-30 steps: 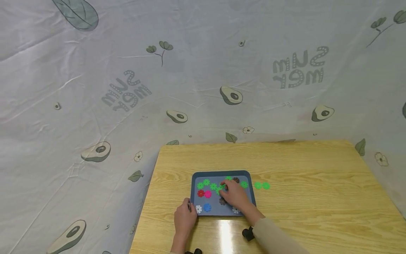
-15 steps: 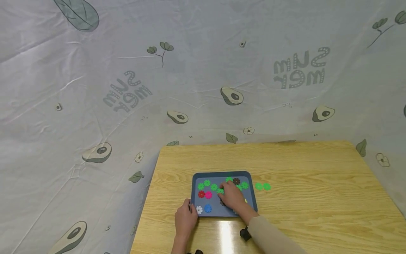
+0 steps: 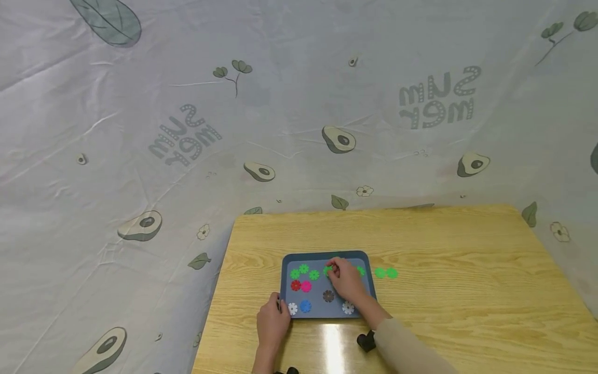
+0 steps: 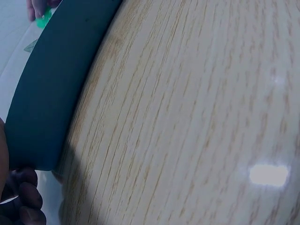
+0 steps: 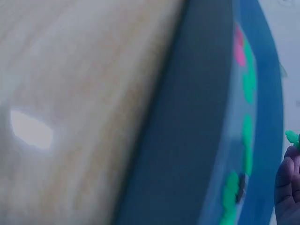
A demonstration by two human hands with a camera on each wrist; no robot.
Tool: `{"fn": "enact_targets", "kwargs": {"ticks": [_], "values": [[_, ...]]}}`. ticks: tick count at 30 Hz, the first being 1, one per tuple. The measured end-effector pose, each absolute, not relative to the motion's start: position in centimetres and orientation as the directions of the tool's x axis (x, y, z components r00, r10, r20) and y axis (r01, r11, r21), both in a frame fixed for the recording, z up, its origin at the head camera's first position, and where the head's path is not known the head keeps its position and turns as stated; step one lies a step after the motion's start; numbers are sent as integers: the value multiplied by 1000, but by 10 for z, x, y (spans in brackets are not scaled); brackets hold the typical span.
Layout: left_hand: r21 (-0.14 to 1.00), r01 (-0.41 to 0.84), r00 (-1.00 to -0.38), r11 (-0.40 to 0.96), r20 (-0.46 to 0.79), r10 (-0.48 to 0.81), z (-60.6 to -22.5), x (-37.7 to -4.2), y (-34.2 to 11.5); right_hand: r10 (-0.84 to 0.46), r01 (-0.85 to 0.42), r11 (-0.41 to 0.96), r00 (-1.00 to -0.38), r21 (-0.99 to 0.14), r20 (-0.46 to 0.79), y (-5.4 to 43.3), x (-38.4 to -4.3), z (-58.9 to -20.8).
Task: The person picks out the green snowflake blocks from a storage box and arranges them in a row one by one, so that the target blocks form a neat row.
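My right hand (image 3: 347, 279) is over the tray, pinching a green flower-shaped disc (image 3: 328, 271) between thumb and fingertips. The right wrist view shows that green disc (image 5: 291, 137) up above the tray's far rim at the fingertips (image 5: 285, 172). My left hand (image 3: 273, 319) grips the front left corner of the blue-grey tray (image 3: 322, 314); in the left wrist view curled fingers (image 4: 29, 194) show below the tray corner (image 4: 47, 108). Nearby in the tray lie more green discs (image 3: 303, 268), a red disc (image 3: 296, 285) and a pink disc (image 3: 306, 286). The hand hides part of the tray's right half.
Also in the tray are a white disc (image 3: 293, 308), a blue disc (image 3: 306, 306), a brown disc (image 3: 328, 296) and another white disc (image 3: 348, 307). Two green discs (image 3: 385, 272) lie on the wooden table (image 3: 467, 270) right of the tray. A printed curtain (image 3: 299, 104) hangs behind.
My right hand has lifted a green disc from the middle of the tray and shifted slightly right and away, uncovering the brown disc. The left hand keeps its place at the corner.
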State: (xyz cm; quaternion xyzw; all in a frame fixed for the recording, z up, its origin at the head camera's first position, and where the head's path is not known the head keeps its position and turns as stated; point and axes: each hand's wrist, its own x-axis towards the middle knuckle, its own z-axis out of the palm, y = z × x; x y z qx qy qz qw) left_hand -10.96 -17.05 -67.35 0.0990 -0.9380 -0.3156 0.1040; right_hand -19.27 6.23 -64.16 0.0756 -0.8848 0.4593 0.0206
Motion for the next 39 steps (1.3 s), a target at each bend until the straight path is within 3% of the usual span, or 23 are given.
{"fn": "enact_targets", "kwargs": {"ticks": [12,23,31,39], "values": [[616,-144,-960,774,101,-260,-671,-109,-171,141,18,536,-988,-844,68,145,-204,-622],[612,-102,-958,784,153,-244,-670,-108,-169,249,155,573,-968,-805,-9,226,-182,-646],[609,-94,-960,788,154,-234,-669,-107,-169,254,213,625,-965,-751,-62,240,-175,-663],[609,-92,-959,788,158,-234,-669,-108,-170,182,183,657,-980,-731,-82,240,-173,-659]]}}
